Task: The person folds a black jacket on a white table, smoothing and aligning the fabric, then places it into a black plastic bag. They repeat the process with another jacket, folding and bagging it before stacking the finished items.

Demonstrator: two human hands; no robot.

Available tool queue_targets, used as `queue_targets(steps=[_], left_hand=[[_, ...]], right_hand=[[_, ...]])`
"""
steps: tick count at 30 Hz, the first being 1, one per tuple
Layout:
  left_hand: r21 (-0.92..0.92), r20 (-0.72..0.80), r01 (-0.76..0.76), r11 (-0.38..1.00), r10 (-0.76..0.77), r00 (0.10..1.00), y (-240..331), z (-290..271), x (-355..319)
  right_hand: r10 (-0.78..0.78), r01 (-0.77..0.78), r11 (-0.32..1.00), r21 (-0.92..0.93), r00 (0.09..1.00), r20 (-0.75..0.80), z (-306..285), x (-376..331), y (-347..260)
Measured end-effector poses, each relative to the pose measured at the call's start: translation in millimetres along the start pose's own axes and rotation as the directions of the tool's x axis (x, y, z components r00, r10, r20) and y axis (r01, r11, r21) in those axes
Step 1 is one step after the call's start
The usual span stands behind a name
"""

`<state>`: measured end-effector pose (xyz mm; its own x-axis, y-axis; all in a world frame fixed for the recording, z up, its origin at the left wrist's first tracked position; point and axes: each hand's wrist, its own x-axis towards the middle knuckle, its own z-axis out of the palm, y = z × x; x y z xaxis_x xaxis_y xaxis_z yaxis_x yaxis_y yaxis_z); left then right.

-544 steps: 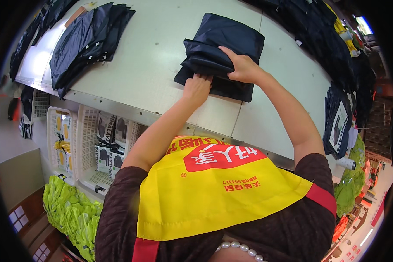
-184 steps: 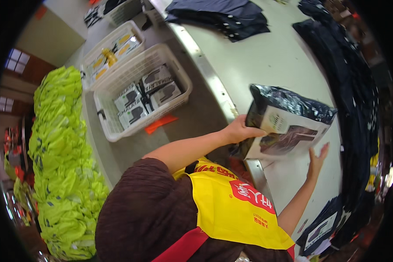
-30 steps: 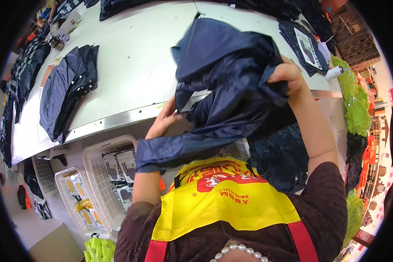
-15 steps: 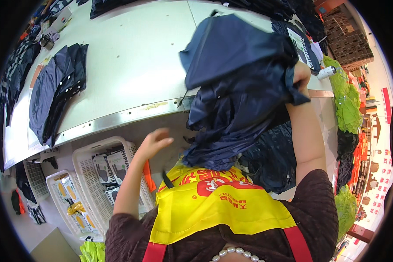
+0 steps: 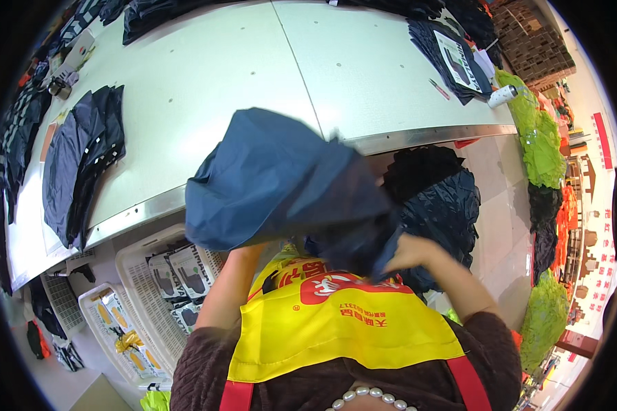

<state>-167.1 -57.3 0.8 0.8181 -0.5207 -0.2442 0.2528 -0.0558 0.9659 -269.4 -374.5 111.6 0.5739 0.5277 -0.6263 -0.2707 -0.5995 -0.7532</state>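
A navy-blue piece of thin, crumpled fabric (image 5: 274,178), perhaps a garment, hangs in front of my body and overlaps the table's near edge. My right hand (image 5: 408,253) is closed on its lower right end. The left forearm (image 5: 234,281) reaches up under the cloth, which covers my left hand, so its fingers do not show. Part of the fabric is blurred by motion. Just beyond my right hand, below table level, sits a heap of similar dark cloth (image 5: 445,205).
The white table (image 5: 206,89) has a metal edge. Dark folded pieces (image 5: 82,164) lie at its left, and a dark stack with a printed card (image 5: 452,61) at far right, beside a white spool (image 5: 502,96). White baskets (image 5: 127,264) hold packages below left. Lime-green cloth (image 5: 538,137) hangs at right.
The navy fabric has come down and left, from over the table toward my body. My right hand has moved down and left with it. My left hand has gone from open beside the cloth to hidden under it.
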Motion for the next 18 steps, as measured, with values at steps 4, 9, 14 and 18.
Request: queue_targets(steps=[4, 9, 14, 18], left_hand=[[0.039, -0.19, 0.09, 0.995, -0.081, 0.978, 5.2, -58.8, -42.2], [0.083, -0.261, -0.054, 0.995, 0.074, 0.962, 22.6, -41.4, -23.5], [0.076, -0.139, -0.09, 0.993, 0.1, 0.985, 38.4, 21.0, 40.4], [0.142, -0.255, 0.131, 0.981, -0.092, 0.962, 40.1, 4.7, 7.3]], right_hand=[[-0.106, 0.135, 0.99, 0.044, 0.908, -0.405, -33.7, -16.7, -46.0], [-0.656, 0.655, 0.747, -0.115, 0.696, -0.293, -99.3, -51.9, -162.9], [-0.405, 0.404, 0.908, 0.11, 0.914, -0.014, -122.0, -20.4, -151.0], [-0.194, 0.185, 0.93, -0.317, 0.981, 0.003, -172.0, -7.3, -72.7]])
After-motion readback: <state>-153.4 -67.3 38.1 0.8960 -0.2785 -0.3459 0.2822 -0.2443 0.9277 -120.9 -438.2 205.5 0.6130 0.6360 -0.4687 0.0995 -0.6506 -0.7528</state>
